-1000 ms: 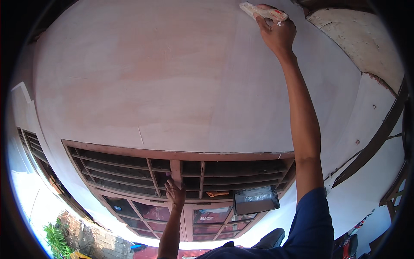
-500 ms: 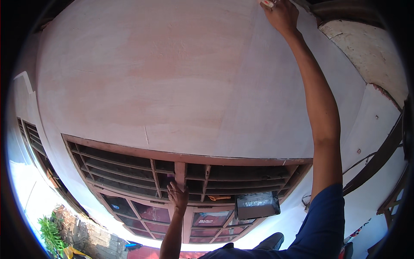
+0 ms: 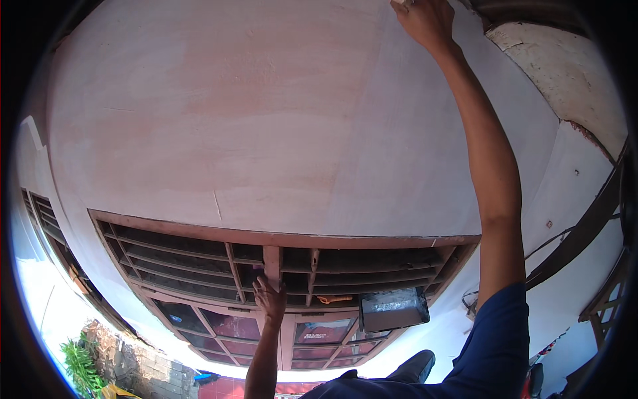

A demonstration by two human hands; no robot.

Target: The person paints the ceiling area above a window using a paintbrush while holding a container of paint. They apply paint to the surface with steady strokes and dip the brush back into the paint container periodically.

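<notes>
High above the vent frame (image 3: 199, 230), the right hand (image 3: 426, 24), fingers bent, clasps a pale tool (image 3: 401, 4), its direction and long axis cropped, while the left hand (image 3: 270, 299) curls round the frame's central post (image 3: 272, 257).

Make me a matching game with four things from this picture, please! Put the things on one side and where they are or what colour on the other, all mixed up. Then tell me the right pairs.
Things:
1. Left hand
2. Right hand
3. Tray
4. Plant

Clues:
A. dark, to the left of the blue sleeve
B. at the top edge of the picture
C. green, at the lower left
D. at the wooden post

Right pairs: 1-D, 2-B, 3-A, 4-C
</notes>
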